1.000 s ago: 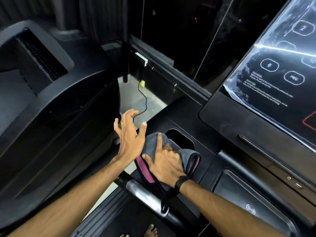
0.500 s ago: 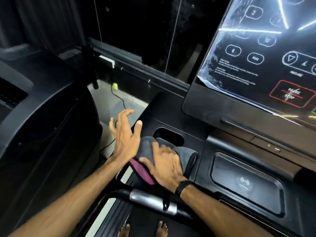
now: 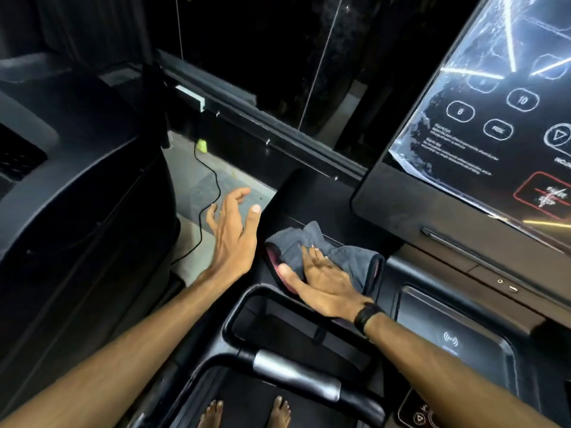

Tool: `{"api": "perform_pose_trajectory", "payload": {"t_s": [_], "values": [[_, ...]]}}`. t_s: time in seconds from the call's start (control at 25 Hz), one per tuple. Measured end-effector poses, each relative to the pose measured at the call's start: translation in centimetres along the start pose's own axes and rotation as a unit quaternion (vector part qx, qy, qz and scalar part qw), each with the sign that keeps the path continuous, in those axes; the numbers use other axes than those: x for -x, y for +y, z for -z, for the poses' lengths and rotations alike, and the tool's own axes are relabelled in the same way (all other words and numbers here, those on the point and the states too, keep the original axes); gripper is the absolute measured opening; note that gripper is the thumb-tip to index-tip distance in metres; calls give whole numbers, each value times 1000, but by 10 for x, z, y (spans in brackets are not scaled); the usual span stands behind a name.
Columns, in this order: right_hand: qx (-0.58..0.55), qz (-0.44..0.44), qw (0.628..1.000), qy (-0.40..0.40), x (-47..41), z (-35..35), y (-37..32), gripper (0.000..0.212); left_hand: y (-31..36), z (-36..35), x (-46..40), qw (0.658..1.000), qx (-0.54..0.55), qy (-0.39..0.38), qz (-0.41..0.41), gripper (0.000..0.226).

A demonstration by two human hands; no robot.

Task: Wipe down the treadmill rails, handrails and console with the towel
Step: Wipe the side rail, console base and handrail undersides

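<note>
Mid-frame, the right hand (image 3: 324,281) presses the towel (image 3: 349,261) flat with straight fingers, hiding the console (image 3: 309,205) surface beneath; the left hand (image 3: 233,236) hovers with spread, empty fingers.

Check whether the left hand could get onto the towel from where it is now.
Probably yes: the left hand hovers open just left of the towel, nothing between them. The right hand presses on the towel's middle, leaving its left edge bare.
</note>
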State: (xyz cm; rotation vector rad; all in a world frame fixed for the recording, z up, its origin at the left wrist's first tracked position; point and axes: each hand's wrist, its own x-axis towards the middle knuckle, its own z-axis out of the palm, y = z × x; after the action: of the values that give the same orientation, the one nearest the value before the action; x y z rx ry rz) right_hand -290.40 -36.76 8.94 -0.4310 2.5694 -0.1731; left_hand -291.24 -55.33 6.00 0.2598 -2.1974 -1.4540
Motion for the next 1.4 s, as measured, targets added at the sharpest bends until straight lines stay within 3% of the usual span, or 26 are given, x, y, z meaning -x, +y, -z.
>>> {"api": "perform_pose_trajectory", "payload": {"t_s": [0.2, 0.44, 0.56, 0.76, 0.92, 0.96, 1.04, 1.08, 1.16, 1.2, 1.24, 1.4], "values": [[-26, -44, 993, -103, -11, 19, -10, 70, -3, -4, 3, 1000, 3, -3, 2, 50], [123, -25, 990, -69, -22, 3, -20, 100, 5, -2, 10, 1000, 8, -15, -7, 51], [152, -19, 988, -34, -23, 0, -26, 100, 3, 9, 17, 1000, 2, -14, -13, 53], [-25, -55, 995, 81, -14, -7, -12, 68, 0, 14, 22, 1000, -1, -14, -1, 56], [-257, -137, 931, 222, 3, 5, -17, 63, 2, 9, 16, 1000, 15, -16, -11, 55], [-208, -125, 924, 294, 10, 11, -17, 62, 2, 9, 12, 1000, 16, -18, -15, 55], [36, -36, 884, 464, 24, 21, -6, 55, -2, 7, 7, 1000, 10, -16, -19, 54], [112, -3, 875, 471, 29, 23, -2, 66, -4, 5, 5, 1000, 7, -14, -20, 55], [99, -55, 958, 265, 28, 22, 10, 104, -4, -5, 2, 1000, 9, -24, -16, 57], [46, -93, 984, 144, 23, 13, 20, 112, -2, -10, 3, 999, 10, -34, -16, 58], [25, -118, 989, 90, 14, 3, 33, 109, 0, -14, 4, 999, 9, -44, -22, 57], [66, -113, 977, 170, -31, -2, 69, 84, -2, -21, 2, 993, -43, -94, -52, 52]]}}
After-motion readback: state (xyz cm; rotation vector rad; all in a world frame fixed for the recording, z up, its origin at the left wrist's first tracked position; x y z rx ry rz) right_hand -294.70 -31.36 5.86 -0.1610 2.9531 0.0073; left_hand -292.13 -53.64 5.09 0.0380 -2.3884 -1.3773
